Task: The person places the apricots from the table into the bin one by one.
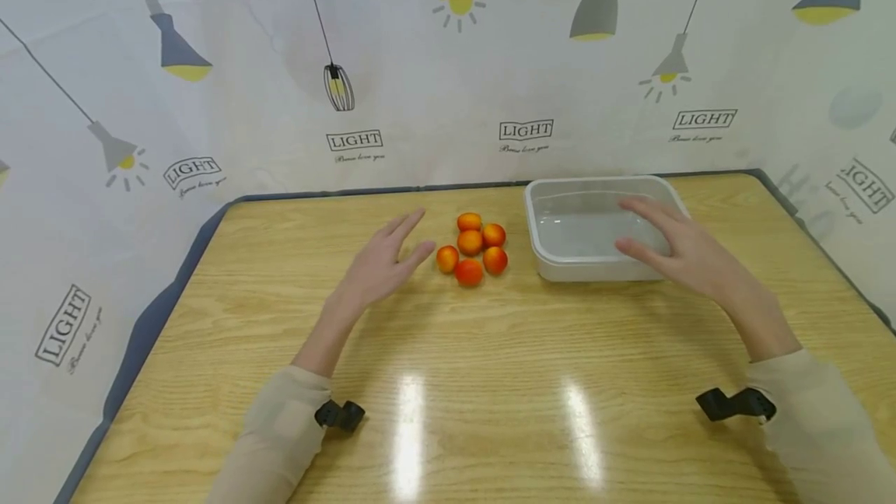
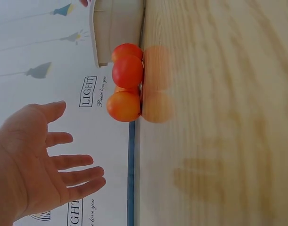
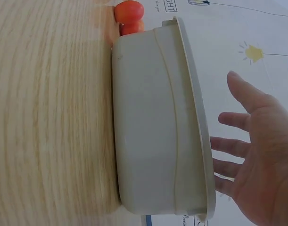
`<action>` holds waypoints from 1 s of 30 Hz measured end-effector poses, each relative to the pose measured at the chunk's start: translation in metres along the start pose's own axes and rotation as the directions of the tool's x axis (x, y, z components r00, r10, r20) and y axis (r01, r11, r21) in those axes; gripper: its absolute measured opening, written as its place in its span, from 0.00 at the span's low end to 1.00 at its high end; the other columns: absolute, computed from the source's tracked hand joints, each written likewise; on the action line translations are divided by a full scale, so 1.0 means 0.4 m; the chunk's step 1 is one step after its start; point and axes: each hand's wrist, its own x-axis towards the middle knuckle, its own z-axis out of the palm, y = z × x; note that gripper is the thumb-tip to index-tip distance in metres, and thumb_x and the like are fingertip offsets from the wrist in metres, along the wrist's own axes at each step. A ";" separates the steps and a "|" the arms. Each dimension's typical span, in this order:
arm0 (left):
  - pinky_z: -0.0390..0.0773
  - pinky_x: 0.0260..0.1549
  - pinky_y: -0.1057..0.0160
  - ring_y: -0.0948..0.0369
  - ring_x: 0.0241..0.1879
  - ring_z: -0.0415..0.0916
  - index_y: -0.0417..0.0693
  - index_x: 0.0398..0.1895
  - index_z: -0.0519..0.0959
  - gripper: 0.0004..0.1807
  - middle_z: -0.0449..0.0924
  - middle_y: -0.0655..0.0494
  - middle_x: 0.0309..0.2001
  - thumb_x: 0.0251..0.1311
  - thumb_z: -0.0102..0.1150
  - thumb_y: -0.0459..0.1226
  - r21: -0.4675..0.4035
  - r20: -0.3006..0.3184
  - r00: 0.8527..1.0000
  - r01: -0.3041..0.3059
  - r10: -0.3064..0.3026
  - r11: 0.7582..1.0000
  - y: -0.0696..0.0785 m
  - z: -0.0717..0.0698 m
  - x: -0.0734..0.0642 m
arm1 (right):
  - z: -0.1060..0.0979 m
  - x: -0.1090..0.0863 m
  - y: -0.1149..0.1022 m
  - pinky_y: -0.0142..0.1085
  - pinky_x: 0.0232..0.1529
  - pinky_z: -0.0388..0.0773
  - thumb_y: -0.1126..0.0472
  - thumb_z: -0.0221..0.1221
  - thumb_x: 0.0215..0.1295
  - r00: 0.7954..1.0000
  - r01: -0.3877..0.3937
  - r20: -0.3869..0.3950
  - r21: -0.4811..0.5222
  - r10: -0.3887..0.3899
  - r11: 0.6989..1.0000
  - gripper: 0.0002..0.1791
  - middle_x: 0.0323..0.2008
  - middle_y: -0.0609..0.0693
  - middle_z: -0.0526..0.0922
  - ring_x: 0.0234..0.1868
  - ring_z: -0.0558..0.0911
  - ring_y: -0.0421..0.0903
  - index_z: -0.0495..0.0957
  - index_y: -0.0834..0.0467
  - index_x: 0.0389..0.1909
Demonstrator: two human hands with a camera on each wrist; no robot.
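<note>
Several orange-red tomatoes [image 1: 470, 243] sit in a loose cluster on the wooden table, left of a white rectangular plastic container [image 1: 595, 269]. My left hand [image 1: 381, 264] hovers just left of the cluster, fingers extended and thumb apart, holding nothing. In the left wrist view the same hand [image 2: 40, 162] is spread, with the nearest tomato [image 2: 124, 106] beyond its thumb. Over the right part of the container is my right hand [image 1: 689, 251], fingers spread and nothing held. The right wrist view shows this hand [image 3: 257, 150] above the container's rim [image 3: 200, 113].
The wooden table [image 1: 490, 379] has a dark blue edge along its back and sides. A white cloth backdrop [image 1: 420, 84] printed with lamps and lettering rises behind it. Black wrist straps [image 1: 340, 415] sit on both sleeves.
</note>
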 end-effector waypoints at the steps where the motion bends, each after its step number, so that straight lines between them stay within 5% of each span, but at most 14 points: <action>1: 0.58 0.69 0.37 0.44 0.75 0.53 0.54 0.81 0.54 0.37 0.55 0.44 0.77 0.75 0.45 0.58 -0.017 0.001 1.000 -0.003 0.003 1.000 0.000 0.003 0.003 | 0.002 -0.001 0.002 0.68 0.63 0.60 0.48 0.60 0.72 1.000 0.002 0.004 0.011 -0.002 1.000 0.36 0.75 0.58 0.61 0.71 0.62 0.66 0.61 0.51 0.76; 6: 0.61 0.69 0.43 0.44 0.72 0.59 0.47 0.79 0.58 0.36 0.60 0.43 0.75 0.75 0.51 0.52 -0.094 -0.004 1.000 -0.025 0.025 0.995 0.001 0.019 0.019 | 0.007 -0.007 0.009 0.62 0.56 0.71 0.49 0.61 0.72 0.999 -0.025 0.027 0.044 0.024 0.999 0.33 0.70 0.57 0.68 0.66 0.69 0.60 0.66 0.53 0.74; 14: 0.74 0.58 0.44 0.39 0.61 0.71 0.39 0.75 0.62 0.35 0.68 0.34 0.67 0.71 0.59 0.45 -0.232 0.035 0.998 -0.039 0.048 0.972 -0.001 0.043 0.044 | 0.015 -0.018 0.023 0.56 0.54 0.74 0.52 0.64 0.70 1.000 -0.003 0.026 0.048 0.002 0.999 0.26 0.57 0.55 0.80 0.57 0.77 0.54 0.75 0.58 0.65; 22: 0.77 0.57 0.50 0.44 0.56 0.76 0.35 0.70 0.67 0.30 0.74 0.35 0.61 0.68 0.62 0.38 -0.280 0.130 0.992 0.029 0.008 0.959 0.002 0.062 0.056 | 0.019 -0.020 0.040 0.40 0.53 0.78 0.57 0.64 0.70 0.997 0.074 0.015 0.026 -0.075 0.997 0.17 0.47 0.47 0.84 0.48 0.79 0.41 0.80 0.57 0.57; 27: 0.78 0.56 0.52 0.46 0.54 0.78 0.36 0.66 0.71 0.26 0.77 0.37 0.59 0.68 0.63 0.35 -0.271 0.142 0.989 0.008 0.032 0.962 0.006 0.067 0.056 | 0.022 -0.021 0.054 0.22 0.47 0.73 0.61 0.65 0.68 0.989 0.146 -0.004 0.030 -0.146 0.989 0.13 0.43 0.44 0.84 0.43 0.79 0.34 0.83 0.56 0.52; 30: 0.78 0.56 0.53 0.47 0.53 0.79 0.35 0.64 0.74 0.23 0.78 0.39 0.58 0.67 0.63 0.33 -0.269 0.141 0.989 -0.003 0.042 0.963 0.010 0.067 0.055 | 0.023 -0.022 0.060 0.20 0.45 0.72 0.63 0.66 0.67 0.985 0.171 -0.016 0.038 -0.171 0.984 0.10 0.41 0.42 0.84 0.41 0.80 0.34 0.84 0.55 0.48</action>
